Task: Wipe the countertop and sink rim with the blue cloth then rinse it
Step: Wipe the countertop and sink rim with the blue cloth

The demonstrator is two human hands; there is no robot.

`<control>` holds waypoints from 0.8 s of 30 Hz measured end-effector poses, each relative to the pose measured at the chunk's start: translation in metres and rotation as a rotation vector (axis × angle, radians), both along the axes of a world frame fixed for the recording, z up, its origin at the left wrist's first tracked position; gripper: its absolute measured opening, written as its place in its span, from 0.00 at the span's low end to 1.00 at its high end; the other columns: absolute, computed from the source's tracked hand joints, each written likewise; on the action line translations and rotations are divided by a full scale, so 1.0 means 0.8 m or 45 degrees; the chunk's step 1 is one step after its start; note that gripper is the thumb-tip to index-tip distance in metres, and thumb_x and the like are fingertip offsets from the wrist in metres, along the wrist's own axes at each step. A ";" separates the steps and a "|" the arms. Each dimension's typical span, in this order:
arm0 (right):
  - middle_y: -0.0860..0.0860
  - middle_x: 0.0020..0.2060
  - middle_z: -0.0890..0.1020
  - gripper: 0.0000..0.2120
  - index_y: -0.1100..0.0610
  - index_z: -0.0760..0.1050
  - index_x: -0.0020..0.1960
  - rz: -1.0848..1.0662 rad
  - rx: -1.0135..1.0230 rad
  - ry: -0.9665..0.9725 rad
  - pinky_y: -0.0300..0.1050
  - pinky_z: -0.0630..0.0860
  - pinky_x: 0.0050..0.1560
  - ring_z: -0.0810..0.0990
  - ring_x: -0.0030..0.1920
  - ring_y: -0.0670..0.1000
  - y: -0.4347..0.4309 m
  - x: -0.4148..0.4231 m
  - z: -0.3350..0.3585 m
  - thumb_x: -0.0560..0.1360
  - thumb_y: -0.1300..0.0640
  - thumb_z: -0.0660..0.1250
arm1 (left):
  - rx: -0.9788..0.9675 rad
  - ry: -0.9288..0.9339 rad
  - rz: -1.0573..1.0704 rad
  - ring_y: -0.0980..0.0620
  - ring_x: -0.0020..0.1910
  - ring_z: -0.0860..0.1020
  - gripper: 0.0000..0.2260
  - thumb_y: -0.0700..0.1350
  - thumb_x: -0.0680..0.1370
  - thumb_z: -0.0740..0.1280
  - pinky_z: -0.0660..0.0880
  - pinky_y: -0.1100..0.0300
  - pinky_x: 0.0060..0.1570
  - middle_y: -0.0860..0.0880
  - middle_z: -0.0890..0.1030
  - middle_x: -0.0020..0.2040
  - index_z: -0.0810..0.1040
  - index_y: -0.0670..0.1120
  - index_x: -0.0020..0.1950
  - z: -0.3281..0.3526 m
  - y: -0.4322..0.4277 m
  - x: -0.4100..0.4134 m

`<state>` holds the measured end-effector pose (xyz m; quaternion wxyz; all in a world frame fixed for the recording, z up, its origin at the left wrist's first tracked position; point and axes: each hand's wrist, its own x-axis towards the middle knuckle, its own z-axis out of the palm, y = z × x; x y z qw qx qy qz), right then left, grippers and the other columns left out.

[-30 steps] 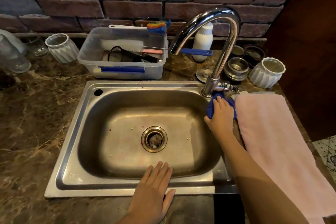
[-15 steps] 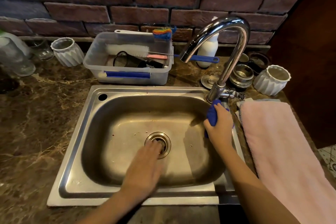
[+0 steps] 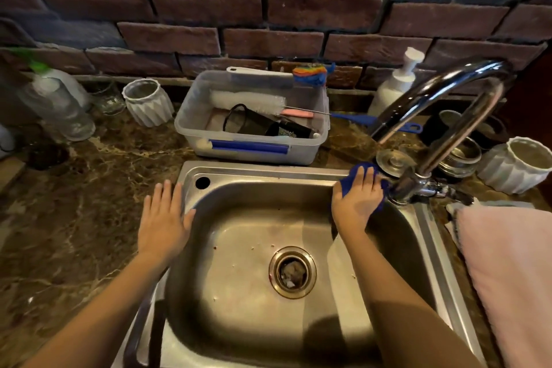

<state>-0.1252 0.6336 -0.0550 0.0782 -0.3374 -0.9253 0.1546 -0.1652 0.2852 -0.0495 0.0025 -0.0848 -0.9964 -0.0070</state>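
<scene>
Head view: I am watching the right hand (image 3: 357,200) pressing the cloth (image 3: 345,185) on the back sink rim (image 3: 268,172), touching the tap (image 3: 406,188). Its fingers are lying straight. The left hand (image 3: 162,218) is resting flat, holding nothing. I am thinking the cloth could snag on the tap or knock the lid (image 3: 394,160).

Plastic tub (image 3: 301,152) holding bottle brush (image 3: 248,100); pink towel (image 3: 507,278) at right; white soap bottle (image 3: 391,89).

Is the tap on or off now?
Off. No water stream leaves the tap spout, and none lands in the sink basin below it.
</scene>
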 end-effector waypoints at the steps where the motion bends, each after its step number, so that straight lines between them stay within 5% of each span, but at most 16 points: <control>1: 0.57 0.76 0.54 0.31 0.60 0.50 0.76 0.009 -0.012 0.070 0.53 0.46 0.74 0.50 0.76 0.58 -0.005 -0.002 -0.003 0.79 0.47 0.55 | -0.008 -0.003 -0.017 0.43 0.76 0.53 0.32 0.59 0.77 0.43 0.49 0.47 0.73 0.40 0.58 0.76 0.55 0.41 0.75 -0.005 -0.003 -0.002; 6: 0.56 0.75 0.57 0.33 0.59 0.54 0.75 0.278 0.002 0.244 0.53 0.42 0.74 0.50 0.76 0.57 -0.065 -0.002 -0.030 0.74 0.44 0.48 | 0.011 0.025 -0.047 0.45 0.76 0.50 0.33 0.59 0.77 0.43 0.45 0.51 0.73 0.41 0.55 0.77 0.52 0.40 0.76 -0.011 -0.003 -0.005; 15: 0.55 0.74 0.63 0.36 0.56 0.55 0.75 0.441 -0.074 0.236 0.52 0.49 0.72 0.56 0.74 0.57 -0.169 -0.035 -0.030 0.72 0.55 0.69 | -0.046 0.048 -0.108 0.43 0.74 0.57 0.28 0.55 0.78 0.46 0.53 0.48 0.72 0.41 0.61 0.74 0.59 0.40 0.74 -0.008 -0.003 -0.004; 20: 0.55 0.75 0.60 0.38 0.55 0.53 0.75 0.624 -0.005 0.127 0.53 0.48 0.72 0.55 0.75 0.57 -0.217 -0.052 -0.034 0.71 0.53 0.69 | -0.063 0.045 -0.102 0.44 0.74 0.59 0.27 0.54 0.78 0.47 0.53 0.49 0.72 0.42 0.63 0.74 0.62 0.41 0.73 -0.008 -0.003 -0.004; 24: 0.56 0.72 0.67 0.40 0.56 0.61 0.73 0.831 0.189 0.052 0.57 0.53 0.70 0.64 0.72 0.57 -0.246 -0.062 -0.035 0.66 0.51 0.74 | -0.087 0.030 -0.096 0.43 0.72 0.63 0.27 0.53 0.77 0.49 0.56 0.48 0.69 0.41 0.66 0.72 0.66 0.41 0.71 -0.006 -0.002 -0.005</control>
